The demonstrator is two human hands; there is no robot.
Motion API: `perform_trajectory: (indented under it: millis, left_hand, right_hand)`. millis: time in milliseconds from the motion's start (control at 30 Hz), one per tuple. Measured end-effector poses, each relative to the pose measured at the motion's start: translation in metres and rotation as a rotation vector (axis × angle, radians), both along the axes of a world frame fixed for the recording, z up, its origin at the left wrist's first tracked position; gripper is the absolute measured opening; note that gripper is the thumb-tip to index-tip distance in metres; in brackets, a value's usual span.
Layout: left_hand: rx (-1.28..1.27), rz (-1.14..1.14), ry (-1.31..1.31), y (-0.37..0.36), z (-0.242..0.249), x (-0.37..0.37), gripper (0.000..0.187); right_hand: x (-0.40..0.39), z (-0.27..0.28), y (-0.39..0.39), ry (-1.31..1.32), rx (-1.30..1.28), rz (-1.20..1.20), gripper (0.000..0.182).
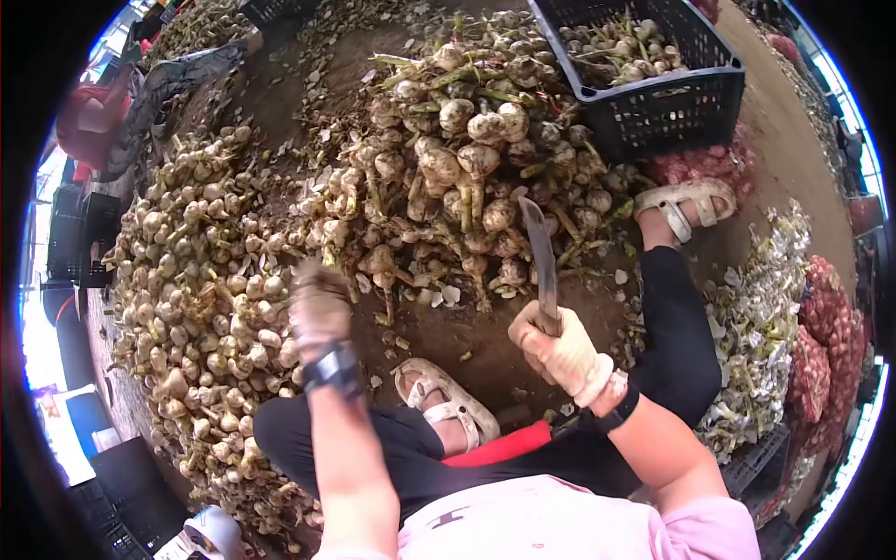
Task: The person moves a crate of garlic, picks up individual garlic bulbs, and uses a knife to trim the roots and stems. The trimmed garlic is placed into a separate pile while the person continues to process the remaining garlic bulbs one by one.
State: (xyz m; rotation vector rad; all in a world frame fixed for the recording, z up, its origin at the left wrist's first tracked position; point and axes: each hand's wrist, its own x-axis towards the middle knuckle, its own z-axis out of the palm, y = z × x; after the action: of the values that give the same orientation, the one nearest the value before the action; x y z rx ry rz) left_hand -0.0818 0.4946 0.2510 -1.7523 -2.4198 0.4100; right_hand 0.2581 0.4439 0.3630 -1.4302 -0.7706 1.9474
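My right hand (557, 352), in a pale glove, is closed around the handle of a curved knife (541, 252), whose blade points up toward the garlic pile. My left hand (320, 303), in a soiled glove, is smeared by motion, so its fingers and anything in them cannot be made out. It is over the right edge of a heap of trimmed garlic bulbs (210, 299). Ahead of both hands lies a pile of garlic with stems and roots (457, 159), close to the knife's tip.
A black crate (672, 117) holding garlic stands at the upper right. Red net bags (826, 345) and scattered garlic skins (751, 327) lie on the right. Another person's sleeve (191, 79) shows at the upper left. My sandalled feet (448, 401) flank the bare soil between my legs.
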Motion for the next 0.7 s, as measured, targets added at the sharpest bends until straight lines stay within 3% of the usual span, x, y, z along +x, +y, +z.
perform_trajectory:
  millis: [67,133,200,233,267,300,333,367,400,433,467,500,533,600,667,700]
  left_hand:
    - [0.167,1.032,-1.531,0.038,-0.052,0.037,0.063]
    - [0.193,0.753,-1.155,0.056,-0.143,0.047,0.084]
    - [0.286,0.958,-0.795,0.065,-0.086,0.094,0.097]
    - [0.256,0.961,-0.878,0.067,-0.090,0.088,0.102]
    - [0.371,0.900,-1.108,0.063,-0.131,0.068,0.099]
    - [0.394,0.871,-1.345,0.059,-0.127,0.062,0.094]
    - [0.422,0.833,-1.581,0.055,-0.116,0.058,0.091]
    - [0.427,0.783,-1.988,0.043,-0.078,0.066,0.080]
    - [0.382,0.561,-2.130,0.033,-0.060,0.068,0.072]
    - [0.371,0.489,-2.273,0.022,-0.040,0.075,0.065]
    - [0.218,0.434,-2.306,0.010,0.004,0.082,0.067]
    - [0.198,0.390,-2.308,0.000,0.039,0.093,0.069]
    - [0.176,0.344,-2.311,-0.008,0.066,0.103,0.071]
    - [0.098,0.261,-2.326,-0.026,0.098,0.111,0.076]
    - [0.022,0.088,-2.109,-0.037,0.119,0.115,0.084]
    - [-0.057,0.143,-2.177,-0.044,0.135,0.118,0.085]
  right_hand:
    - [0.001,-0.007,-0.001,0.025,0.050,0.012,0.010]
    - [0.001,-0.015,0.001,0.078,0.098,0.009,0.008]
    - [0.002,-0.013,0.006,0.057,0.113,0.027,0.006]
    - [0.001,-0.010,0.008,0.058,0.108,0.025,0.005]
    - [0.002,-0.008,0.009,0.060,0.101,0.019,0.003]
    - [0.004,-0.009,0.007,0.061,0.094,0.010,0.003]
    - [0.004,-0.010,0.007,0.051,0.129,0.009,0.003]
    - [0.005,-0.011,0.008,0.043,0.171,0.010,0.004]
    - [0.004,-0.011,0.009,0.050,0.174,0.008,0.004]
    - [0.005,-0.011,0.008,0.016,0.204,0.040,0.005]
    - [0.006,-0.011,0.007,-0.020,0.233,0.070,0.007]
    - [0.007,-0.028,0.006,-0.368,0.550,0.169,0.011]
    - [0.006,-0.021,0.005,-0.370,0.550,0.164,0.011]
    - [0.004,-0.004,0.006,-0.613,0.742,0.346,0.016]
    - [0.004,0.001,0.002,-0.654,0.784,0.362,0.014]
    - [0.004,0.004,0.000,-0.682,0.867,0.399,0.012]
